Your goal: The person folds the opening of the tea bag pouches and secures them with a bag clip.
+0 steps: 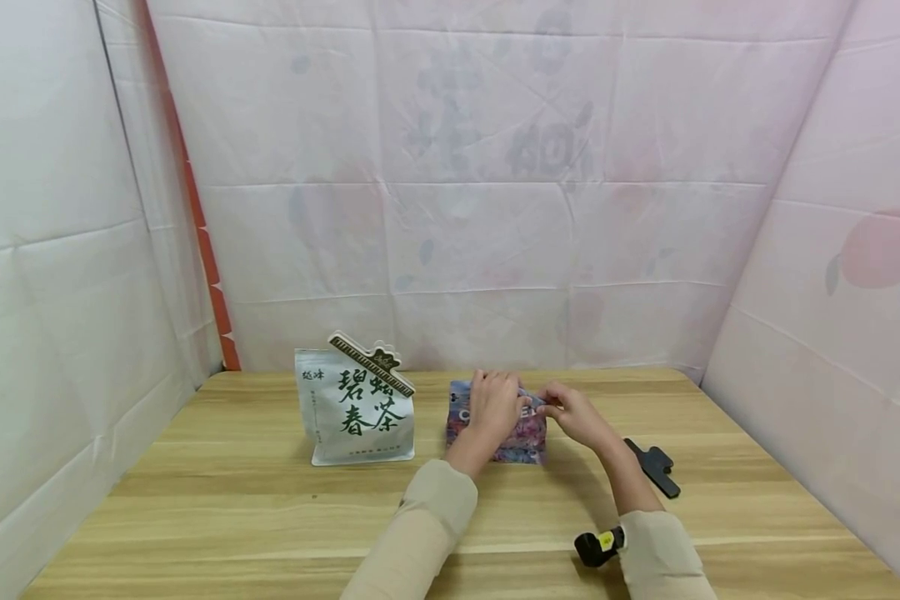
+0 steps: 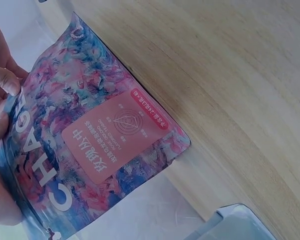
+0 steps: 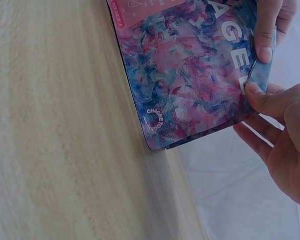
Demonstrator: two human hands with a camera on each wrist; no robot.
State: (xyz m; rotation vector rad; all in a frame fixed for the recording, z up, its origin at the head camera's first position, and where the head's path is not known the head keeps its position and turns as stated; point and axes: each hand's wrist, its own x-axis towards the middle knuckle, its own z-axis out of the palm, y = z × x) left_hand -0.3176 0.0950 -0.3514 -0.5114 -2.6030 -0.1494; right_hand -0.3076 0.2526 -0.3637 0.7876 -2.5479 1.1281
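Note:
A blue and pink patterned tea pouch (image 1: 528, 433) with white lettering stands on the table, its front towards me. My left hand (image 1: 497, 402) reaches over the front of it and pinches its top edge near the middle. At the pouch's top right corner my right hand (image 1: 576, 414) pinches the edge between thumb and fingers. In the right wrist view, the right thumb (image 3: 262, 100) presses on a folded-over strip of the pouch's top (image 3: 260, 75). The left wrist view shows a pink label (image 2: 115, 135) on the pouch's front.
Left of the pouch stands a white tea bag (image 1: 337, 425) with green characters, a slanted clip (image 1: 371, 362) across its top right. A black clip (image 1: 654, 468) lies on the wooden table (image 1: 270, 517) to the right. White cloth (image 1: 480, 233) hangs behind and at both sides.

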